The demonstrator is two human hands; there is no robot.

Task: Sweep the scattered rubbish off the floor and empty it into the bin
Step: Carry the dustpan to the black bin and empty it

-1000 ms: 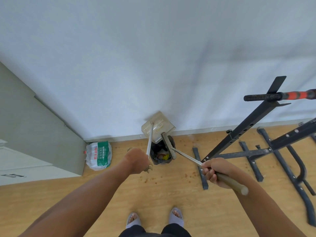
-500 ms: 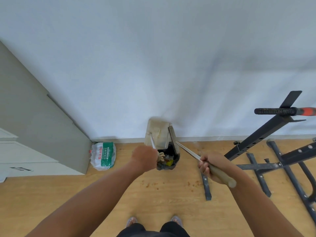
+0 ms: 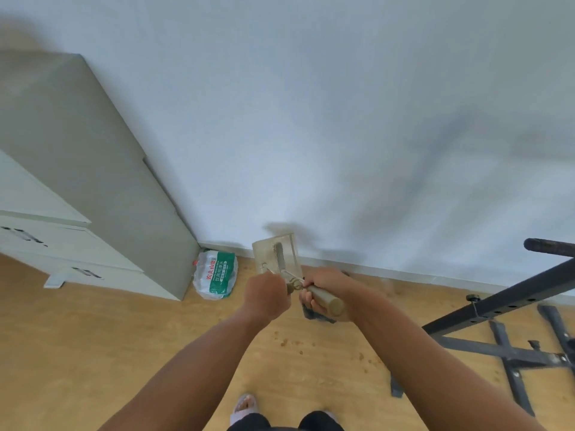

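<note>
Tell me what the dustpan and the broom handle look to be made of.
Dustpan: likely beige plastic, matte, judging by its even pale tone; motion blur leaves it open. Its shaft in the left hand looks like thin shiny metal. Broom handle in the right hand: a tan, dull grip, wood or plastic, with a metal rod ahead of it.

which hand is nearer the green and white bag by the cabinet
Left. The left hand grips the dustpan handle, just right of the bag. The right hand, on the broom handle, is further right, beyond the left.
</note>
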